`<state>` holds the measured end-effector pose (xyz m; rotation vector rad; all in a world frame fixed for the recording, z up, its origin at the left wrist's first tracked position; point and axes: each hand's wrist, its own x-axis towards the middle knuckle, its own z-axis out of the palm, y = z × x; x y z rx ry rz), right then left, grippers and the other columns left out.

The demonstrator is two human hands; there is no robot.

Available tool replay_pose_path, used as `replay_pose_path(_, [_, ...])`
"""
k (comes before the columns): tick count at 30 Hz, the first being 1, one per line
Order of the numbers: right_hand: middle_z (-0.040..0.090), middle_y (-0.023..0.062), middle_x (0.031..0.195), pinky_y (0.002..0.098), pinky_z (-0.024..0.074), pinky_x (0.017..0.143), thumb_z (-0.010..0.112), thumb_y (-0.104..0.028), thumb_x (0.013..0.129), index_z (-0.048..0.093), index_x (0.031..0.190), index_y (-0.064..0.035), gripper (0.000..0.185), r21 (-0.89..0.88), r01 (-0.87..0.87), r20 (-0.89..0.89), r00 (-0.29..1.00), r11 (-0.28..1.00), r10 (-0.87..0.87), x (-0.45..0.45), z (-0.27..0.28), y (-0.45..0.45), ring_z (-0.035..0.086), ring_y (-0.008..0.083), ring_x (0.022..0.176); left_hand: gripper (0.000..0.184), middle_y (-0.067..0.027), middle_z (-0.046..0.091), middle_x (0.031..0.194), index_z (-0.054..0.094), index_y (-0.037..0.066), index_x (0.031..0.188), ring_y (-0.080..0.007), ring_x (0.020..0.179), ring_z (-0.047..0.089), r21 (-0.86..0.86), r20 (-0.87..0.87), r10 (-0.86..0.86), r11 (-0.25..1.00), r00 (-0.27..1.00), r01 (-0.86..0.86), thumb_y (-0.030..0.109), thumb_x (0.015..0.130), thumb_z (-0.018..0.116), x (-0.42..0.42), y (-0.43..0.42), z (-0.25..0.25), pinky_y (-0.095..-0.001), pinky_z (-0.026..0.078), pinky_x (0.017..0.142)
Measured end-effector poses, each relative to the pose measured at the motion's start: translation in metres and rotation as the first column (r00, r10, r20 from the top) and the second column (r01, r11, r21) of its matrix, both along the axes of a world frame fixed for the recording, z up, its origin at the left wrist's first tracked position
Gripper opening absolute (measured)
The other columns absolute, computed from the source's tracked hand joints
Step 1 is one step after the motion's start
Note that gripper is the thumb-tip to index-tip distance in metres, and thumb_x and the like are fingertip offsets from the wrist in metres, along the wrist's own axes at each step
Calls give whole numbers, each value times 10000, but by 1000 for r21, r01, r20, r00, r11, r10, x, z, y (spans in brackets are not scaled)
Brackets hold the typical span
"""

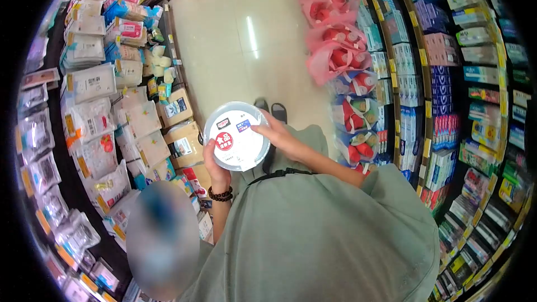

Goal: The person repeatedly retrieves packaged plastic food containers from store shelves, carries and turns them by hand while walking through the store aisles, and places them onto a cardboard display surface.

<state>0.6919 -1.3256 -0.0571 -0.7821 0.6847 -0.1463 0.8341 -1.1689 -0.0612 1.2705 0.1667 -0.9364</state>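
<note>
Between my hands I have a round, shallow tub [251, 148] with a pale grey rim. Its white top carries a red circle and small dark and blue label patches; what is inside cannot be made out. My left hand [217, 165], with a dark beaded bracelet [220, 194] at the wrist, grips the near left edge. From the right side my right hand [277, 135] holds the rim, its thumb lying over the top near the blue patch. The tub is in front of my body, above the floor.
On the left, a shelf holds several white packs [90, 82], with cardboard boxes [184, 144] low beside it. Pink-wrapped bundles [335, 59] line the right side of the tiled aisle [224, 39], before shelves of small boxes [442, 86]. A blurred oval hides the lower left.
</note>
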Motion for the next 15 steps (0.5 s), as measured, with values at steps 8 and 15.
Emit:
replay_pose_path(8, [498,154,1422,343,379,1099,640,-253,962,282,1517,31,719,-134,-27,36,999,991,32,109,-18,-155,475,220,1313,491,-159,680,1147,562,-62,1256,-228,1025,677,-64,-10,-37,997,999,36,330,962,524,118,-161,-16,-340,529,911])
replay_pose_path(15, [515,143,1396,337,393,1084,624,-209,980,317,1499,25,647,-325,-36,-32,999,945,27,224,10,-301,488,203,1289,472,-141,671,1197,561,-16,1275,-233,1075,659,-138,-6,-105,985,994,103,339,964,546,243,-312,-11,-356,518,939])
